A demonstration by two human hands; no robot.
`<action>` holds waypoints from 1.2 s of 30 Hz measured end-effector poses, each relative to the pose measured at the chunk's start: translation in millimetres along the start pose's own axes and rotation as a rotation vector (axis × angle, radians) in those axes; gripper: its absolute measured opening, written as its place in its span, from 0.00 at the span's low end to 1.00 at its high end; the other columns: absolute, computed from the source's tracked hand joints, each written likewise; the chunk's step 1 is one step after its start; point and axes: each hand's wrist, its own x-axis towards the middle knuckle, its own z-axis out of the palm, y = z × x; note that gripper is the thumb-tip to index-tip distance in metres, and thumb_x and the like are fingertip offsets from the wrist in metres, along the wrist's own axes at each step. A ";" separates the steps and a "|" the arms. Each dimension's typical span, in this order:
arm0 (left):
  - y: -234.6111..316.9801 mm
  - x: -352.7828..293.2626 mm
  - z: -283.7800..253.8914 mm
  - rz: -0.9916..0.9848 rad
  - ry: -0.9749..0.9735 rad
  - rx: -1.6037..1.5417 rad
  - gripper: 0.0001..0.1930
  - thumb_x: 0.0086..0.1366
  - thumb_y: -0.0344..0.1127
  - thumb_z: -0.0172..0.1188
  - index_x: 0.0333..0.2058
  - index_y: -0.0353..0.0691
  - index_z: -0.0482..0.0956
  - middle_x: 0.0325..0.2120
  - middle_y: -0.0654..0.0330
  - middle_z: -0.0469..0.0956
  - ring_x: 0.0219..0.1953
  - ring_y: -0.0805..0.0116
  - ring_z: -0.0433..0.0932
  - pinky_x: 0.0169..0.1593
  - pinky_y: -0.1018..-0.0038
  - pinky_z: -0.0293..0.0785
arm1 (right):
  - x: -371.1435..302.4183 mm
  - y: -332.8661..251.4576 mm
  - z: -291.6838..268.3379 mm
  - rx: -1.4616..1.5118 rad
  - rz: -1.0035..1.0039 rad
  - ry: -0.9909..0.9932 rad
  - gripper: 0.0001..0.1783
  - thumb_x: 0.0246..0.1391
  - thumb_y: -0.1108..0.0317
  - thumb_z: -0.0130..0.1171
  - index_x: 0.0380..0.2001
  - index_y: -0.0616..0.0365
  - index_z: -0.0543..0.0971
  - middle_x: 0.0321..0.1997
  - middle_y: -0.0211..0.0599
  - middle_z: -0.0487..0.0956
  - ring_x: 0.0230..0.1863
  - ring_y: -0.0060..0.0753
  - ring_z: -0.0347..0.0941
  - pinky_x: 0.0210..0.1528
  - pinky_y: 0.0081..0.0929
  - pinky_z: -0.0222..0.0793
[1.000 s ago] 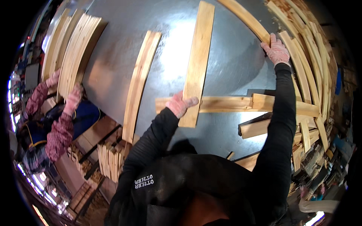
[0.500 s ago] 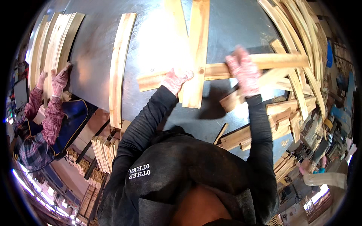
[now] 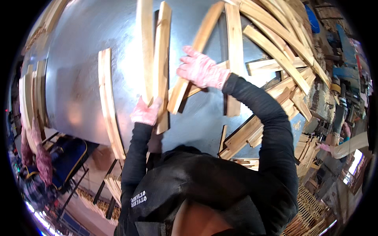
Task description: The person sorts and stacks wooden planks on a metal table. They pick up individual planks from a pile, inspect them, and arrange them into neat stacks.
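My left hand [image 3: 145, 112], in a pink-and-white knit glove, closes round the near end of a long pale wooden board [image 3: 146, 51]. Beside it, touching that hand's right edge, runs a second wooden board [image 3: 163, 55]. My right hand [image 3: 202, 69], gloved alike, lies across a slanting wooden slat [image 3: 178, 98], its fingers stretched out leftward and apart. Beneath that slat a thinner strip [image 3: 197, 89] crosses it, partly hidden. Just right of the hand another board [image 3: 234, 51] lies lengthwise.
A metal tabletop [image 3: 78, 86] carries a lone board [image 3: 108, 98] to the left. Curved, overlapping boards [image 3: 275, 47] heap at the right, with shorter offcuts [image 3: 244, 135] near the front edge. At far left, a co-worker's gloved hand [image 3: 34, 133] is by stacked slats [image 3: 27, 98].
My left hand has moved left and down, now at a pale board's end. My right hand has swung leftward. The board that lay crosswise under both hands no longer spans between them.
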 end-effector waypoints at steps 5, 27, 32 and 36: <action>-16.4 5.6 25.6 0.129 0.033 0.072 0.54 0.51 0.55 0.69 0.64 0.25 0.51 0.51 0.37 0.73 0.53 0.49 0.75 0.57 0.65 0.70 | 40.8 -57.4 25.6 0.077 0.623 0.450 0.32 0.45 0.53 0.63 0.53 0.54 0.74 0.56 0.44 0.74 0.63 0.48 0.65 0.70 0.51 0.51; -35.7 -40.7 28.2 0.244 -0.126 -0.609 0.57 0.48 0.32 0.74 0.69 0.33 0.41 0.59 0.50 0.65 0.55 0.61 0.70 0.55 0.73 0.71 | 49.4 -110.8 40.7 1.209 0.923 0.275 0.35 0.55 0.56 0.65 0.58 0.67 0.66 0.46 0.41 0.78 0.46 0.29 0.75 0.50 0.26 0.72; -47.1 -26.5 27.0 0.125 -0.176 -0.826 0.54 0.51 0.30 0.70 0.69 0.33 0.40 0.56 0.49 0.67 0.54 0.61 0.71 0.55 0.72 0.71 | 28.6 -94.9 48.8 2.033 0.889 0.410 0.26 0.54 0.69 0.64 0.52 0.69 0.69 0.45 0.38 0.80 0.46 0.27 0.77 0.50 0.23 0.74; -59.7 -33.0 8.5 0.151 0.198 -0.167 0.43 0.59 0.38 0.65 0.68 0.35 0.50 0.60 0.43 0.65 0.61 0.54 0.65 0.60 0.61 0.67 | 4.1 -83.1 46.4 1.824 0.694 0.466 0.20 0.56 0.65 0.63 0.47 0.66 0.76 0.44 0.39 0.80 0.48 0.26 0.76 0.52 0.25 0.73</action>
